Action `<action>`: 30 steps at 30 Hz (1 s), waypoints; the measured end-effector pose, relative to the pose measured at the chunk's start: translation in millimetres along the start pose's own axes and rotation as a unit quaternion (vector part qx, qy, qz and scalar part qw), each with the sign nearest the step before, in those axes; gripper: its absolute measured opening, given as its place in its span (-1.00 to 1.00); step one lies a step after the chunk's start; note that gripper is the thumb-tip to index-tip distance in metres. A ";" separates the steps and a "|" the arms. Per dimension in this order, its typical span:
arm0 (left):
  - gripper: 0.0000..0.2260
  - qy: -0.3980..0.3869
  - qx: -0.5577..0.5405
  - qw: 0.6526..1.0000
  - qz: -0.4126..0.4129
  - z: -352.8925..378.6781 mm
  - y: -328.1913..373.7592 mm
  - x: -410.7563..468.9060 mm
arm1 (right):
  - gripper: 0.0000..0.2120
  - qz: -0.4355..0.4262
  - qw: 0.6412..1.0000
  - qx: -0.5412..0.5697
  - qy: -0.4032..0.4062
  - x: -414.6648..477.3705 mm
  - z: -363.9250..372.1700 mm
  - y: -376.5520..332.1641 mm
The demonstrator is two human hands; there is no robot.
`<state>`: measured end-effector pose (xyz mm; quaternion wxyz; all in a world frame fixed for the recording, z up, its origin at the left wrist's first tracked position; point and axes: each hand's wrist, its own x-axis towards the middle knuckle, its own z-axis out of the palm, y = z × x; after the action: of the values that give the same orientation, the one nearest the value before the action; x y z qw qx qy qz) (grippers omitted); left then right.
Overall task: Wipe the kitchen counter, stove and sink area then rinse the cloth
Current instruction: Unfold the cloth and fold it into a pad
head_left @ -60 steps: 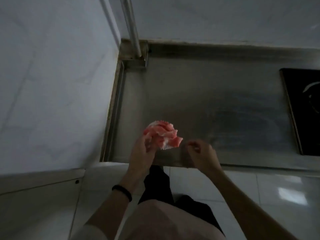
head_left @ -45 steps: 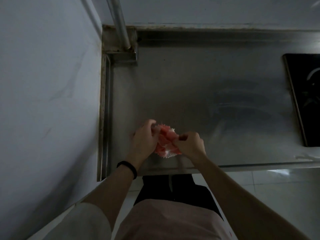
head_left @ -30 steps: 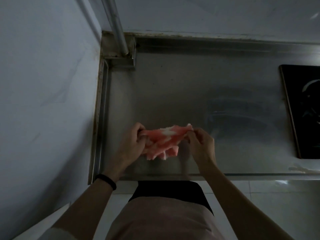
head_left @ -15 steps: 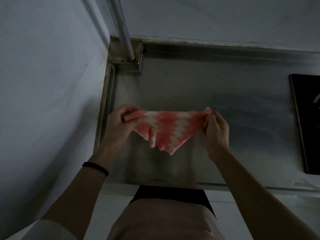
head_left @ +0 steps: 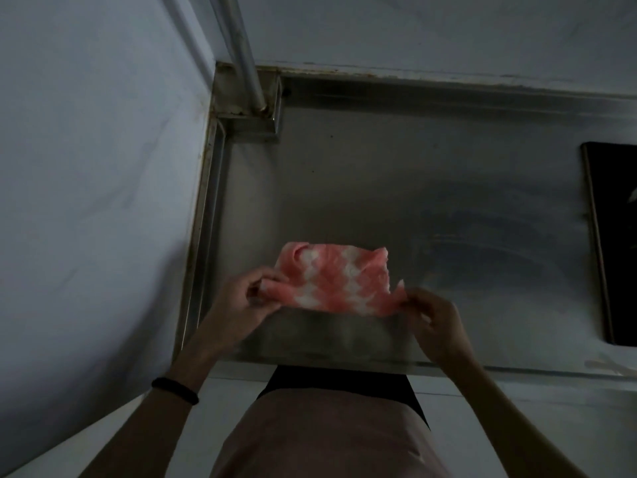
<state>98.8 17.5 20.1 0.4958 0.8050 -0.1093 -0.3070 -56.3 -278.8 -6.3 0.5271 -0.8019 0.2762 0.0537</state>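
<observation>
A pink and white patterned cloth [head_left: 336, 281] is spread out over the near part of the stainless steel counter [head_left: 413, 188]. My left hand [head_left: 241, 301] pinches its near left corner. My right hand [head_left: 432, 322] pinches its near right corner. The far edge of the cloth lies away from me, toward the wall. I cannot tell whether the cloth touches the steel or hangs just above it. At the right edge of the view is the black stove top [head_left: 617, 243], partly cut off.
A white wall closes the left side, and a tiled wall runs behind the counter. A metal pipe [head_left: 241, 53] comes down into the back left corner. The counter's front edge [head_left: 482, 369] is right against my body.
The cloth went from a crumpled ball in my left hand to stretched between both hands. It now lies flatter with its far edge flipped away from me, and my hands are lower.
</observation>
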 end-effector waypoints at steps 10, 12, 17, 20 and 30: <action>-0.65 -0.200 0.157 0.964 -0.081 14.2 -30.8 -37.3 | -0.72 -0.067 0.980 -0.160 -0.096 -45.2 9.1 21.8; -0.82 -0.213 0.158 0.960 -0.089 7.3 -24.1 -26.7 | -0.80 -0.048 0.989 -0.135 -0.038 -31.3 8.7 10.9; -0.77 -0.017 0.221 0.975 -0.024 15.4 -5.8 20.8 | -0.78 0.063 0.986 -0.142 0.061 38.3 29.3 -23.5; -0.67 0.041 0.246 0.968 -0.022 25.4 -9.7 46.8 | -0.61 0.149 0.970 -0.177 0.067 70.5 44.1 -35.8; -0.88 0.066 0.260 0.963 0.017 18.8 -21.4 77.2 | -0.86 0.138 0.980 -0.114 0.088 91.6 28.9 -44.4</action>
<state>145.6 -23.0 -34.3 0.2802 0.9227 -0.1661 -0.2060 48.9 -275.9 -17.3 0.3936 -0.8124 0.4215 0.0861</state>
